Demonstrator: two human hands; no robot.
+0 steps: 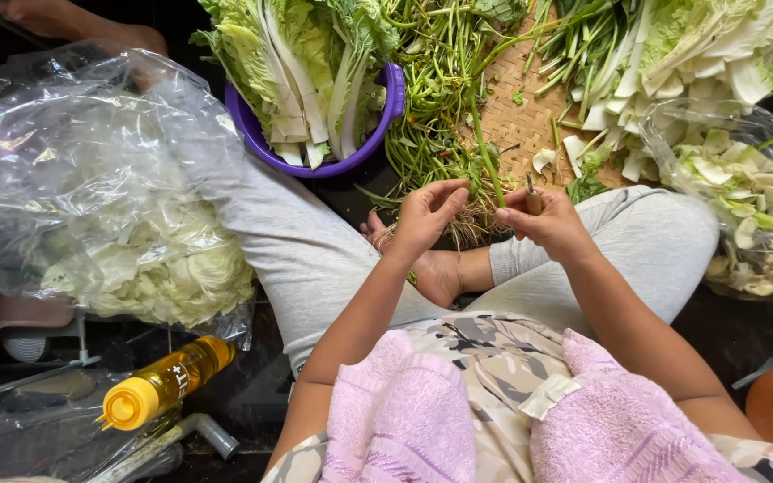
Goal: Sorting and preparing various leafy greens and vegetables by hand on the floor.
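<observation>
Dark floor surrounds us as we sit cross-legged, a clear bag of cabbage (149, 268) at our left and a purple bowl (393, 98) of leaves ahead beside a woven mat (521, 116). Our left hand (424, 219) pinches a green stalk (487, 161) above its roots. Our right hand (552, 224) is clenched round a small knife (531, 199).

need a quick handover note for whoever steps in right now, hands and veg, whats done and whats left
Left hand: pinching the rooty end of a green stalk bunch.
Right hand: grip closed on a small knife, blade at the roots.
Done, by the look of it: cut cabbage in the purple bowl and the clear bag to the left; scraps in the bag on the right.
Left: the pile of green stalks on the woven mat, apparently untrimmed.
</observation>
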